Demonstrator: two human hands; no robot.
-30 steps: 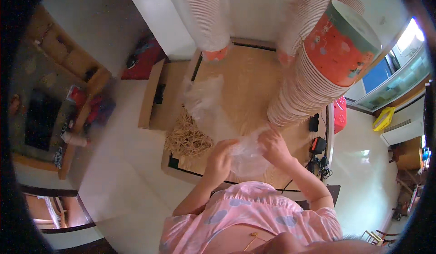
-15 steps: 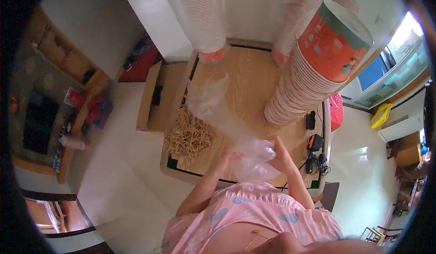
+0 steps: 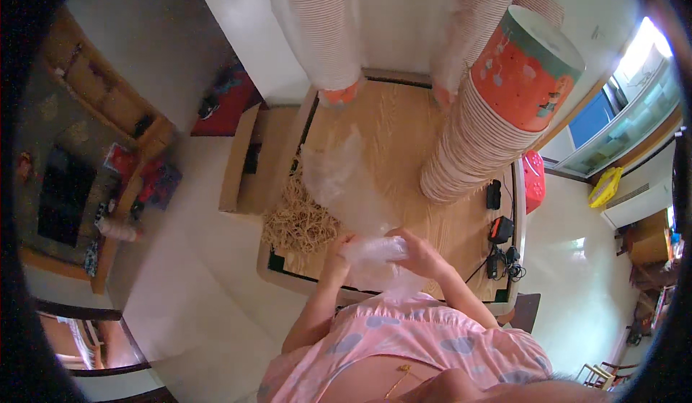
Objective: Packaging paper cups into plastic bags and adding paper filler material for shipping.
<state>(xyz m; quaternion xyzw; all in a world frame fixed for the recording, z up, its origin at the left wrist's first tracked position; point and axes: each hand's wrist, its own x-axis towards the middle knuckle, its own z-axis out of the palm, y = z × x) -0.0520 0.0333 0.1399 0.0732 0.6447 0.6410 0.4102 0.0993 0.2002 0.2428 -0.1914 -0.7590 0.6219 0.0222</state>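
At the near edge of the wooden table, a long clear plastic bag [image 3: 378, 255] is bunched up between my hands. My left hand [image 3: 336, 259] grips its left side with curled fingers. On the other side my right hand [image 3: 419, 254] pinches the gathered plastic near its upper edge. The bag's loose length trails away over the tabletop toward the far left. Beyond my right hand leans a tall stack of paper tubs [image 3: 476, 133], the end one orange-red and green. Just left of the bag lies a heap of tan rubber bands or cord loops [image 3: 299, 223].
Two plastic-wrapped stacks of tubs, one left [image 3: 317, 32] and one right [image 3: 472, 32], rise at the table's far edge. A cardboard box [image 3: 241, 161] adjoins the table on the left. Black chargers and cables [image 3: 499, 248] lie on the right, beside a red stool [image 3: 533, 179].
My right hand has moved left, closer to my left hand, and the plastic between them is bunched tighter. The trailing part of the bag has shifted slightly. The tub stacks stay put.
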